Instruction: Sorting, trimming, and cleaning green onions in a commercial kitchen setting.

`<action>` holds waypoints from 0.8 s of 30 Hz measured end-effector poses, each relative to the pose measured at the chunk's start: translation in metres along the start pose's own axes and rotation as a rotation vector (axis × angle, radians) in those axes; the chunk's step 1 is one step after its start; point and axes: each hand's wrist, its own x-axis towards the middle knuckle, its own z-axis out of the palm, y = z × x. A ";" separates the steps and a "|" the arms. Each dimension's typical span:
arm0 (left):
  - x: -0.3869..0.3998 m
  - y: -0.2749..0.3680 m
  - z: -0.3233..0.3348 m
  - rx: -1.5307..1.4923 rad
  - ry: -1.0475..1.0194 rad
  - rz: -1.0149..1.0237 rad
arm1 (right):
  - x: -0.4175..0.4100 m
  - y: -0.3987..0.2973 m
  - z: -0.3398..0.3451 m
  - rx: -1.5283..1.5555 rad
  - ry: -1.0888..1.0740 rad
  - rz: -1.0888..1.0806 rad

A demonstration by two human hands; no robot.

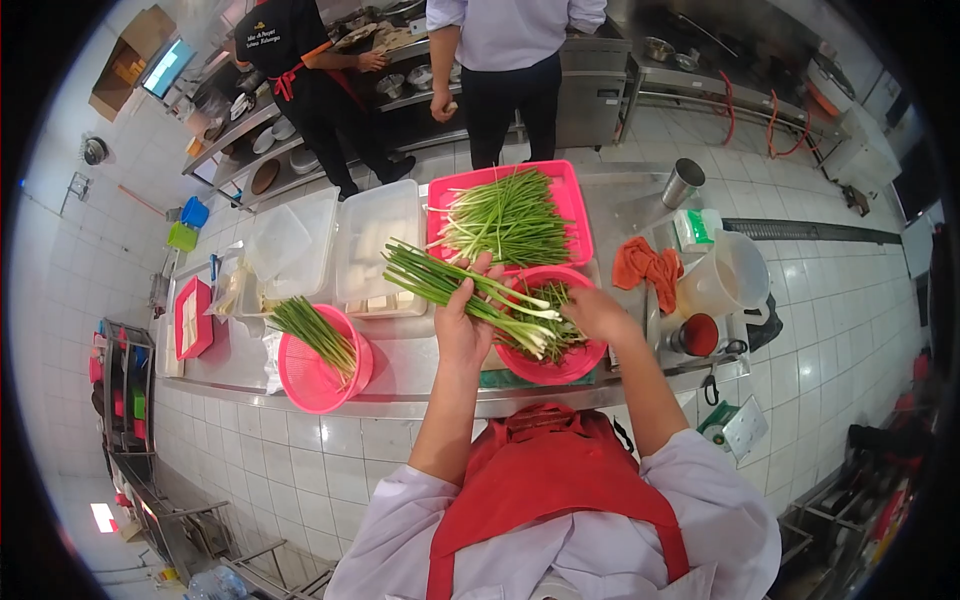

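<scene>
My left hand [459, 319] is wrapped around a bunch of spring onions [450, 281], green tops to the left and white bulb ends to the right. Under the bulb ends is a pink plastic bowl [525, 367] with green trimmings and roots [559, 295] in it. My right hand [600, 315] is over the bowl's right rim, close to the bulbs; its fingertips are blurred, so I cannot tell whether they pinch anything. Behind the bowl, a pink tray [585, 225] is heaped with more spring onions [510, 217]. Another bunch [315, 337] leans in a pink basket [300, 379] to the left.
Lidded clear containers [379, 225] line the back left of the steel table [409, 367]. An orange cloth [649, 270], a plastic jug [724, 274] and a steel cup [684, 182] stand on the right. Two people [517, 45] [289, 67] are at the counter beyond.
</scene>
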 end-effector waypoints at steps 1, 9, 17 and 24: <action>0.000 0.001 -0.002 0.002 0.003 0.007 | -0.010 -0.015 0.003 -0.105 0.116 0.117; -0.002 -0.007 0.011 0.087 -0.099 -0.040 | -0.014 -0.076 -0.040 0.718 0.266 -0.279; 0.004 -0.006 -0.013 0.186 0.152 -0.095 | -0.019 -0.080 -0.034 0.729 0.644 -0.201; 0.008 -0.007 0.015 0.299 0.102 -0.002 | -0.027 -0.081 -0.017 0.738 0.664 -0.236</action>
